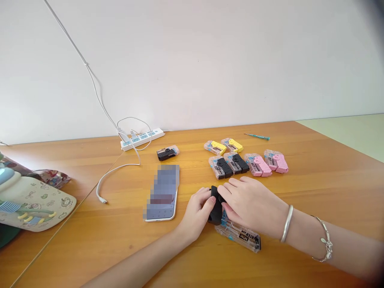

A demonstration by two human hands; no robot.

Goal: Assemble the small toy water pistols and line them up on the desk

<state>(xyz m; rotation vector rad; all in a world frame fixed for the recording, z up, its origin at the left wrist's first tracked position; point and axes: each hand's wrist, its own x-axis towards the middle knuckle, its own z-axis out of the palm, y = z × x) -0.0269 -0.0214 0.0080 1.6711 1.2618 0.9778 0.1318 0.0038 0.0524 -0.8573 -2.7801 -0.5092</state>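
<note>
A mini water gun (pixel 237 234) with a clear body and a black part lies near the table's front, its printed label toward me. My left hand (pixel 198 210) grips the black part, thumb pressed against its face. From the other side, my right hand (pixel 244 198) has its fingers closed at the same black part; its fingertips are partly hidden. Beyond my hands lie black water guns (pixel 221 167), pink water guns (pixel 259 165) and yellow water guns (pixel 216 147), all with clear bodies. Another black water gun (pixel 168 153) lies apart to the left.
A phone (pixel 162 196) lies left of my hands. Farther back are a white power strip (pixel 142 139) and a white cable (pixel 117 168) trailing over the table. A teal screwdriver (pixel 258 137) lies at the back right. At far left is a patterned bottle (pixel 39 204).
</note>
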